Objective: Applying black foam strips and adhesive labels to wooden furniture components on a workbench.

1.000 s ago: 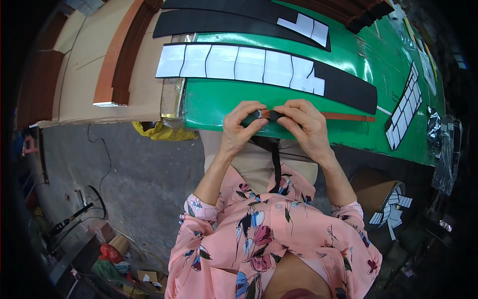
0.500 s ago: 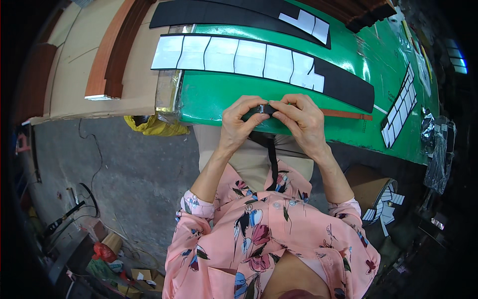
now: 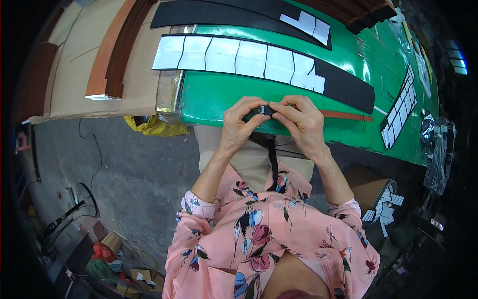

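Note:
Between my hands is a small black piece (image 3: 268, 109) with a pale spot on it, held over the front edge of the green table (image 3: 209, 99). My left hand (image 3: 238, 123) pinches its left side between thumb and fingers. My right hand (image 3: 303, 119) is closed on the right side, thumb and fingertips together. The fingers cover most of the piece, so its exact kind is unclear. Just beyond lies a long black strip (image 3: 346, 87) partly covered with white rectangular pieces. A thin reddish-brown strip (image 3: 348, 115) lies to the right of my right hand.
Another black strip (image 3: 214, 16) lies farther back. A black panel with white pieces (image 3: 400, 107) sits at the right. Brown wooden mouldings (image 3: 112, 55) rest on cardboard at the left. Below the table are a yellow bag (image 3: 154, 125) and a bin with white scraps (image 3: 371, 187).
Almost nothing differs. Both hands keep their grip on the small black piece, with only a slight shift of the fingers.

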The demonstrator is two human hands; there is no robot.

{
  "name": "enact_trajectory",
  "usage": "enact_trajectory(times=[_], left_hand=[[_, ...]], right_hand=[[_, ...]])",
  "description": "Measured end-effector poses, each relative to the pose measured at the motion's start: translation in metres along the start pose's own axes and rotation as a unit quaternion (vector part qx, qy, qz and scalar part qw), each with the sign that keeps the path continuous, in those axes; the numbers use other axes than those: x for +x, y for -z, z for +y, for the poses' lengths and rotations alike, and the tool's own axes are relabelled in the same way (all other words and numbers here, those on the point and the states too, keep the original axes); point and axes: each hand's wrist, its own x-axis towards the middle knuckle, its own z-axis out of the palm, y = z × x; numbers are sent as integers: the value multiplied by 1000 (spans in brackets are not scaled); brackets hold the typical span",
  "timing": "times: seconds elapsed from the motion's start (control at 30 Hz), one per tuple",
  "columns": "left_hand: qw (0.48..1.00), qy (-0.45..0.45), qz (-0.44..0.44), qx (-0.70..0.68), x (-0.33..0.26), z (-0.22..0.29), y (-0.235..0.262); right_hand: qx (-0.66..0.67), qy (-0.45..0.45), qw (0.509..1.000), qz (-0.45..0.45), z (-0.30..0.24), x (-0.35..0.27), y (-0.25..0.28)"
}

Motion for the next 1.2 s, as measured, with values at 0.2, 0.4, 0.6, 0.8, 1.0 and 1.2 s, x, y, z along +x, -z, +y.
enact_trajectory(times=[0.2,0.4,0.6,0.8,1.0,1.2], left_hand=[[1000,13,-5,1,-1,3,0],[999,10,-23,21,0,3,1],[999,-4,-20,32,-2,2,2],[1000,-5,-26,10,2,1,0],[998,14,-44,29,0,7,-4],[998,44,-30,46,0,14,-13]], right_hand=[[-9,1,1000,9,-1,-1,-1],[65,4,998,-6,13,-5,3],[175,-78,981,-14,9,-12,8],[30,11,999,34,9,-10,1],[51,-12,998,43,10,-12,-1],[46,7,996,78,15,-17,-5]])
